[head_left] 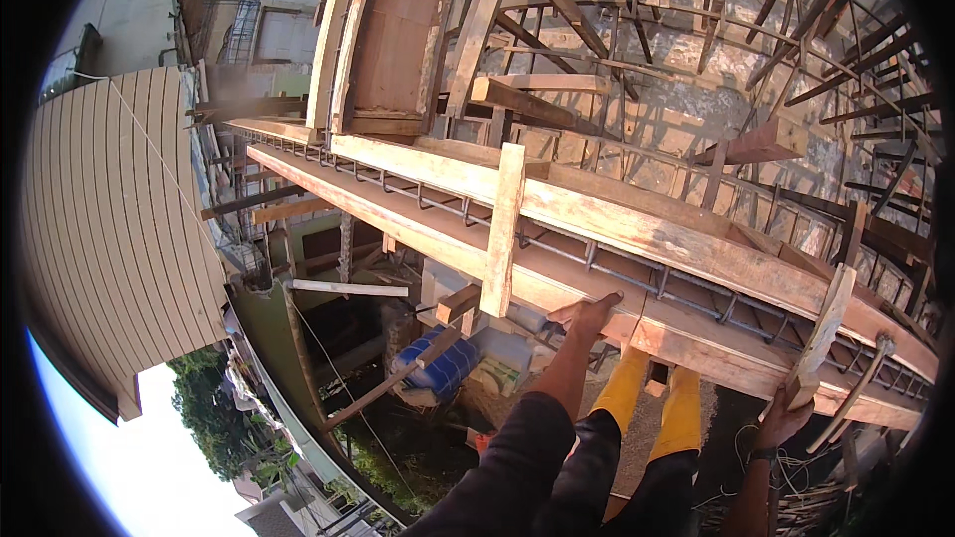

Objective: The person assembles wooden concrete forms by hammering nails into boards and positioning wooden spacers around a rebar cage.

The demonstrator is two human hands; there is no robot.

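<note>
A long wooden beam form runs slantwise below me, with a steel rebar cage (pixel 587 257) lying along its trough. My left hand (pixel 589 316) grips the top edge of the form's near side board (pixel 398 224), thumb toward the trough. To the right, my right hand (pixel 784 420) is closed around the lower end of a short wooden batten (pixel 828 323), which lies across the form. Another batten (pixel 504 229) spans both side boards left of my left hand. Beside my right hand a hammer (pixel 863 388) hangs over the near board, its handle pointing down.
My legs, in yellow boots (pixel 676 413), stand just behind the form, high above the ground. A blue wrapped bundle (pixel 438 363) lies below. Beyond the form are many timber props (pixel 796 50) and an upright wooden form (pixel 398 30). A ribbed roof (pixel 124 209) lies left.
</note>
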